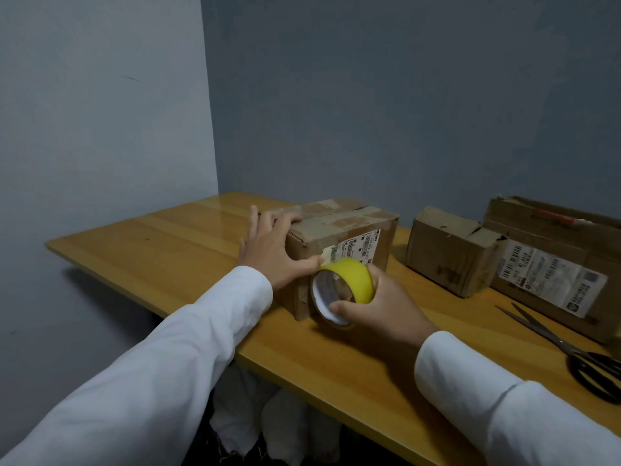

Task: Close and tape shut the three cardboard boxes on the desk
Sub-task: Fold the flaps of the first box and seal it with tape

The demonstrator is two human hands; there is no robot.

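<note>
The right hand point(379, 307) grips a roll of yellow tape point(342, 290), thumb across its open core and fingers curled behind it, holding it against the near face of the nearest box point(339, 243). The left hand point(272, 250) lies spread over that box's left corner, fingers on top and thumb pressing the tape's free end onto the near face beside a white shipping label point(359, 245). This box's top flaps are down, with old brown tape across them. All 3 boxes sit on the wooden desk point(168, 250). The small box point(447, 250) stands to the right, apart from the first. The large box point(554, 260) touches it, at the right edge. Scissors point(568, 351) lie in front of the large box.
</note>
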